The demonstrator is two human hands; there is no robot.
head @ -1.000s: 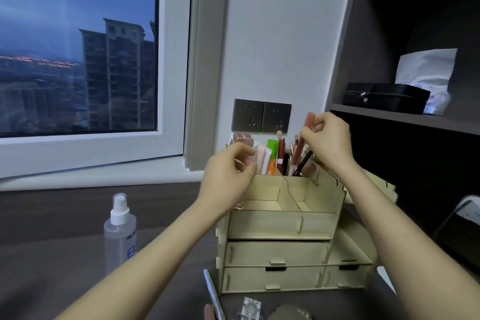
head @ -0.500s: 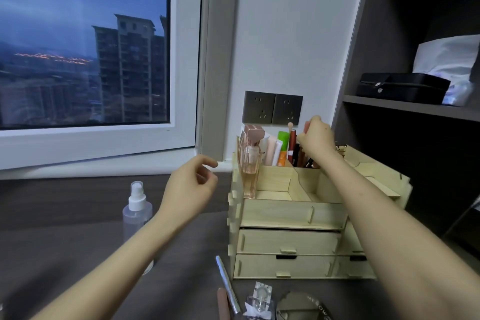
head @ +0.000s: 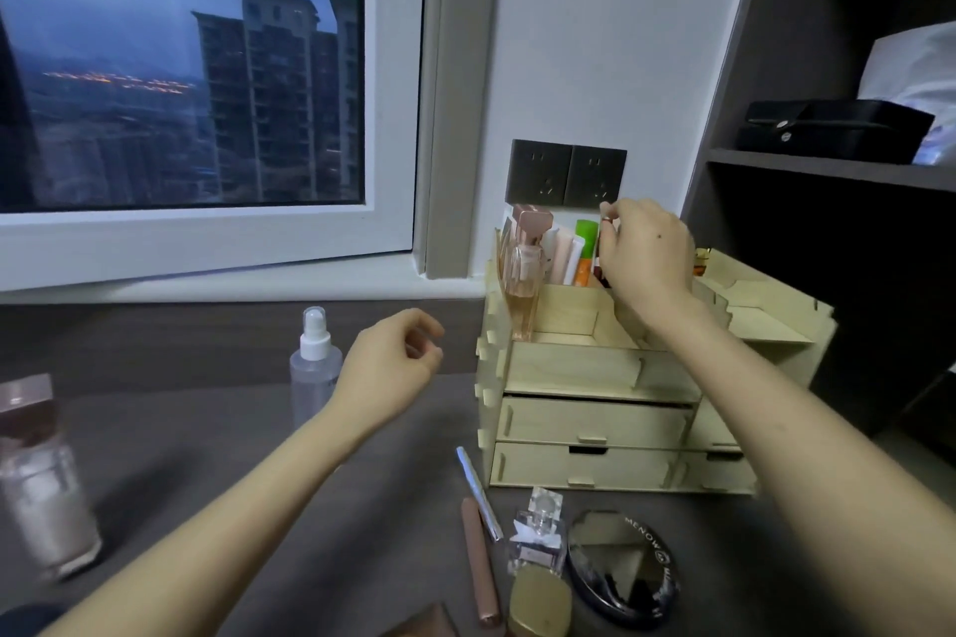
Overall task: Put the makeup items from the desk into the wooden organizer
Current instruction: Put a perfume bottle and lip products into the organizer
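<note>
- While the right hand (head: 646,254) reaches over the pale wooden organizer (head: 595,424), its fingers (head: 623,211) pinch the top of a slim red-tipped stick (head: 604,222) in the back compartment (among upright tubes).
- Left hand (head: 388,362) hovers above the dark bench (head: 207,429), fingers loosely curled, holding nothing.
- Rose-capped glass perfume bottle (head: 525,285) stands in the organizer's left compartment.
- Silver pen (head: 478,491), small clear perfume bottle (head: 538,528) and round black compact (head: 621,564) lie on the bench just in front.

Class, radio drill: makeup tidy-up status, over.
Left hand empty, loosely curled. Right hand pinches slim tube at organizer rear slot. Compact, perfume waiting on desk.
</note>
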